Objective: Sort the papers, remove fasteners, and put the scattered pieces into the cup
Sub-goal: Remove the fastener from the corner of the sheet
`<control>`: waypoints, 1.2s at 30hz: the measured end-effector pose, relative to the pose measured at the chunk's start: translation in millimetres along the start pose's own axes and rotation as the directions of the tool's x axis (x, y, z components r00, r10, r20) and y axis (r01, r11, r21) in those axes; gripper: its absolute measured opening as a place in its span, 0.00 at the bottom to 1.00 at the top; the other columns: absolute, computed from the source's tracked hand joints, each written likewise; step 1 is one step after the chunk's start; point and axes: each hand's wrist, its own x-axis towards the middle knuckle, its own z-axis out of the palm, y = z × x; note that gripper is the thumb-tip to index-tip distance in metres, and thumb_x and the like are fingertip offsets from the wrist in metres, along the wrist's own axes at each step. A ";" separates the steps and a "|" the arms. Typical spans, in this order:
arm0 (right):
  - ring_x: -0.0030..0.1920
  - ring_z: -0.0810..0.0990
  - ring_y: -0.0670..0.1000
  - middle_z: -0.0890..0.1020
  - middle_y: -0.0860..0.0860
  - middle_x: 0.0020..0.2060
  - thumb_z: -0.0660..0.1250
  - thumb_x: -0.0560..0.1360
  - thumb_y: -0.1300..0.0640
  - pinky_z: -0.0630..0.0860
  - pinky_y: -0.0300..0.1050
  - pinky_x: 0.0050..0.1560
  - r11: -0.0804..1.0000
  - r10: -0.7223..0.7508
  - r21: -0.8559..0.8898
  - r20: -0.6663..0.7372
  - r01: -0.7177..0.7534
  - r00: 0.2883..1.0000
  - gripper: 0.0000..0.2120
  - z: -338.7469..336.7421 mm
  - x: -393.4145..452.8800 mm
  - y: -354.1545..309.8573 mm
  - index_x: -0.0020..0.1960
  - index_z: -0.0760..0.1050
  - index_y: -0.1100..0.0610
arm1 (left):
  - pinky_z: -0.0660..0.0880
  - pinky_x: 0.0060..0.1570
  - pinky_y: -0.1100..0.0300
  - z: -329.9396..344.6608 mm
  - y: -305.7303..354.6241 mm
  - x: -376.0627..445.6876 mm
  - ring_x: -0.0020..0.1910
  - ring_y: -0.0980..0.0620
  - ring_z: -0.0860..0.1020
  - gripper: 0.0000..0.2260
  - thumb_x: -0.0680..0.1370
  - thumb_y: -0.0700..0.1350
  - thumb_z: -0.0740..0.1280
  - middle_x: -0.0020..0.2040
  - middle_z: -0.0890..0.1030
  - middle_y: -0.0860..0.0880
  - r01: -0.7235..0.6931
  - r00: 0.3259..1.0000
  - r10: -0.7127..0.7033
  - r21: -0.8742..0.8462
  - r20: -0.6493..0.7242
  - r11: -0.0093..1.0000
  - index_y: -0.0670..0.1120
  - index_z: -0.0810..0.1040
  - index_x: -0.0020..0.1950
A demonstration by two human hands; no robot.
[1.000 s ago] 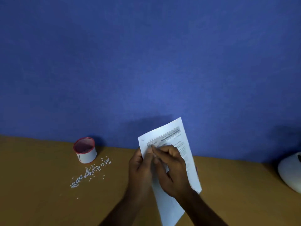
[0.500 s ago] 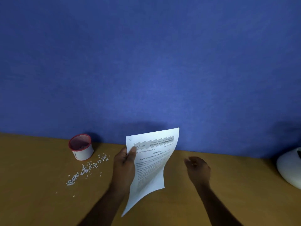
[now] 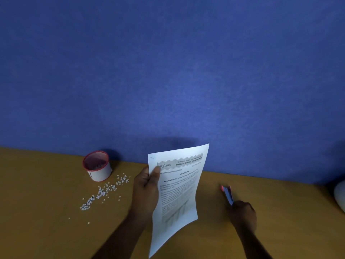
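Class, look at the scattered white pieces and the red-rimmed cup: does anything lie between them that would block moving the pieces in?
Nothing visible does. The white pieces lie on bare table right beside the cup, which stands upright and open.

The bare wooden desk point(image 3: 37, 184) lies open across the lower left of the frame and again in the wide stretch at lower right. At left centre, a red-rimmed white cup point(image 3: 97, 166) stands against the blue partition point(image 3: 168, 71), with white pellets point(image 3: 104, 191) strewn just in front of it. The raised printed sheet point(image 3: 179, 187), pinched by the left hand point(image 3: 146, 191), blocks the middle. The right hand point(image 3: 242, 214) grips a blue-and-pink tool point(image 3: 228, 194) on the desk. A white object point(image 3: 340, 195) crowds the right edge.
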 end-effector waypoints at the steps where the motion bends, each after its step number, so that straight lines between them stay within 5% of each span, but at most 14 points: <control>1: 0.34 0.80 0.49 0.81 0.47 0.32 0.72 0.72 0.52 0.78 0.43 0.34 1.000 0.006 0.025 -0.010 -0.006 1.000 0.05 -0.2 -2.2 -1.8 0.39 0.82 0.52 | 0.80 0.43 0.60 -0.6 -0.6 0.0 0.46 0.55 0.85 0.09 0.82 0.45 0.62 0.45 0.87 0.58 0.004 1.000 -0.004 0.000 0.001 1.000 0.52 0.82 0.50; 5: 0.42 0.82 0.60 0.84 0.58 0.43 0.75 0.71 0.63 0.76 0.46 0.41 0.970 -0.095 0.206 -0.152 0.125 0.984 0.08 -2.9 -8.7 -7.6 0.50 0.84 0.61 | 0.79 0.45 0.57 -4.3 -3.4 1.1 0.46 0.55 0.85 0.09 0.82 0.46 0.62 0.47 0.87 0.57 0.006 1.000 -0.006 0.001 -0.017 1.000 0.52 0.82 0.51; 8: 0.49 0.81 0.58 0.83 0.54 0.47 0.75 0.73 0.60 0.74 0.47 0.49 0.889 -0.110 0.418 -0.197 0.185 0.974 0.08 -16.8 -15.8 -19.5 0.52 0.83 0.60 | 0.78 0.42 0.59 -6.8 -3.9 0.4 0.44 0.55 0.85 0.09 0.82 0.45 0.62 0.45 0.87 0.57 0.003 0.999 -0.003 -0.007 -0.035 1.000 0.51 0.82 0.50; 13: 0.48 0.83 0.56 0.85 0.60 0.47 0.69 0.78 0.63 0.77 0.53 0.53 0.561 -0.152 0.818 -0.050 0.128 0.987 0.05 -45.1 -26.7 -43.4 0.51 0.82 0.60 | 0.78 0.37 0.65 -10.2 -5.8 -2.3 0.43 0.59 0.84 0.09 0.82 0.46 0.62 0.42 0.85 0.64 0.008 0.999 -0.008 0.005 -0.040 1.000 0.54 0.81 0.49; 17: 0.47 0.82 0.61 0.84 0.63 0.46 0.67 0.77 0.57 0.78 0.58 0.53 0.377 -0.259 0.920 -0.006 0.107 0.966 0.09 -66.9 -48.3 -68.9 0.51 0.80 0.63 | 0.78 0.40 0.59 -14.0 -14.8 -5.5 0.42 0.56 0.85 0.08 0.82 0.47 0.62 0.43 0.86 0.58 0.032 0.996 -0.032 -0.004 -0.086 0.999 0.53 0.81 0.49; 24: 0.37 0.75 0.57 0.77 0.61 0.39 0.60 0.80 0.53 0.72 0.50 0.35 0.313 -0.439 0.948 0.199 -0.059 0.876 0.16 -73.6 -90.0 -111.3 0.53 0.81 0.62 | 0.81 0.46 0.54 -20.2 -44.8 -14.2 0.45 0.52 0.85 0.09 0.82 0.45 0.62 0.47 0.87 0.53 0.071 0.986 -0.080 -0.067 -0.144 0.995 0.50 0.83 0.54; 28: 0.30 0.75 0.55 0.80 0.61 0.36 0.66 0.80 0.54 0.67 0.46 0.30 0.386 -0.426 0.901 0.365 -0.199 0.828 0.13 -61.3 -111.8 -131.7 0.49 0.84 0.64 | 0.81 0.46 0.51 -25.0 -63.6 -20.3 0.46 0.49 0.85 0.09 0.82 0.44 0.63 0.46 0.87 0.51 0.096 0.976 -0.111 -0.088 -0.187 0.991 0.49 0.83 0.53; 32: 0.26 0.76 0.55 0.79 0.63 0.31 0.75 0.70 0.57 0.69 0.42 0.25 0.558 -0.429 0.822 0.405 -0.116 0.808 0.12 -45.4 -129.7 -149.6 0.42 0.81 0.66 | 0.81 0.50 0.44 -28.8 -80.1 -25.7 0.47 0.46 0.85 0.08 0.81 0.42 0.65 0.46 0.87 0.51 0.132 0.965 -0.154 -0.113 -0.214 0.985 0.50 0.83 0.51; 36: 0.30 0.82 0.56 0.80 0.53 0.29 0.74 0.75 0.61 0.79 0.45 0.29 0.659 -0.496 0.752 0.427 0.008 0.756 0.05 -30.1 -150.9 -168.4 0.41 0.82 0.59 | 0.80 0.54 0.43 -32.4 -87.2 -29.0 0.49 0.43 0.85 0.09 0.81 0.40 0.64 0.51 0.87 0.49 0.191 0.955 -0.232 -0.217 -0.184 0.957 0.47 0.83 0.55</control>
